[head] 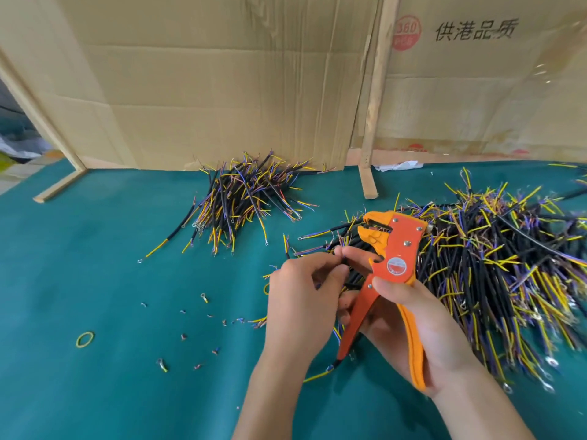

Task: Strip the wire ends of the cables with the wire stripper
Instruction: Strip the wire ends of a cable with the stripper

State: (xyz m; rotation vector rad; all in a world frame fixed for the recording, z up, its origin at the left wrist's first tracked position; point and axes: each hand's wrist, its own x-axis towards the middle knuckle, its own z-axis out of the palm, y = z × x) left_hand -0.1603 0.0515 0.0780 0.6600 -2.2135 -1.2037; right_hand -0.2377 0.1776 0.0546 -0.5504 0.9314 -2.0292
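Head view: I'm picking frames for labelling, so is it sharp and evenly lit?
Head view: soft, even light, no hard shadows; wide-angle bending at the cardboard wall; the right cable pile's edge smears; the hands and wire stripper are fairly sharp.

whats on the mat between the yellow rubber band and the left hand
In the head view, small wire offcuts and a loose ring terminal lie scattered on the green mat between the rubber band and the left hand.
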